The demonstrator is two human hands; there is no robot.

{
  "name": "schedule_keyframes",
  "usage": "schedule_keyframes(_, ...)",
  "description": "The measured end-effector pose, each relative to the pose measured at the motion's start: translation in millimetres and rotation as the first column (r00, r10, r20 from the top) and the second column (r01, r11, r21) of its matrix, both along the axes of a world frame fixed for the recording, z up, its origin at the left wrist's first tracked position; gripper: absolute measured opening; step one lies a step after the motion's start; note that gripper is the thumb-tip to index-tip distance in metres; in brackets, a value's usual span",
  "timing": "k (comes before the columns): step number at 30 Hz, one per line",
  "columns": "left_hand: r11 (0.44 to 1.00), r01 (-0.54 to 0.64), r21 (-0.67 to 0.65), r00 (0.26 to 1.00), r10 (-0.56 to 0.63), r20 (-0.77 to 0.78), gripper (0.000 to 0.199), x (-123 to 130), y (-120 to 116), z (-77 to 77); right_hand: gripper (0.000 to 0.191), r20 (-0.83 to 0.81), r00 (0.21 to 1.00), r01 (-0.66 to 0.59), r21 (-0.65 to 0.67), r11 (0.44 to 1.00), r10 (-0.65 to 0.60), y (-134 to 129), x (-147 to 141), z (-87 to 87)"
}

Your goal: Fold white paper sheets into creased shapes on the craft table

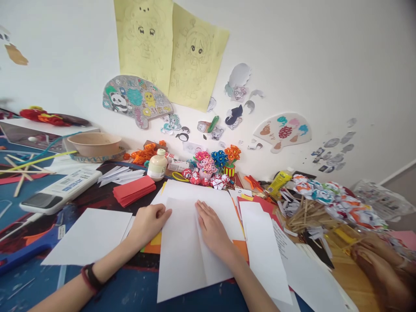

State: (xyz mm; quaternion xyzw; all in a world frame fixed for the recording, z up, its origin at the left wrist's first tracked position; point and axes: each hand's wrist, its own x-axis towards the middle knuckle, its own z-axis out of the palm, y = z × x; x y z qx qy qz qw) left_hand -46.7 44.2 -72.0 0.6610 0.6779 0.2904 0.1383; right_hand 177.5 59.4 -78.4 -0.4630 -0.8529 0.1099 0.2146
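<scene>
A white sheet of paper [182,255] with a lengthwise crease lies in front of me, over a stack of white paper [214,195] and coloured sheets. At its upper left edge, my left hand [149,223] is closed, the fingers curled and pinching the paper; a dark band circles that wrist. My right hand [214,232] rests flat beside the crease, fingers stretched out and pressing on the sheet. Left of my left forearm is another white sheet [92,234]. A stack of red paper strips [134,190] lies behind my left hand.
To the left are a blue glue gun [39,245] and a white power strip [61,190]. A glue bottle [158,165] and craft flowers [219,160] stand by the wall. White papers [264,247] lie at right, near wooden sticks [305,214]. Another person's hands [373,251] appear far right.
</scene>
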Motion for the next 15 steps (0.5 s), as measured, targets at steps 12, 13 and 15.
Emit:
schedule_keyframes(12,1.0,0.026,0.016,0.999,-0.025,-0.03,0.035,-1.0,-0.2,-3.2,0.046,-0.021,1.0,0.022,0.003,1.0,-0.022,0.6,0.3,-4.6)
schedule_keyframes(13,0.999,0.028,0.015,0.999,-0.027,-0.031,0.035,-1.0,-0.6,-3.1,0.046,-0.02,0.999,0.025,0.005,1.0,-0.025,0.6,0.2,-4.6)
schedule_keyframes(15,0.999,0.03,0.013,0.999,-0.03,-0.032,0.035,-1.0,-1.1,-2.9,0.046,-0.017,0.999,0.028,0.007,1.0,-0.028,0.4,-0.2,-4.5)
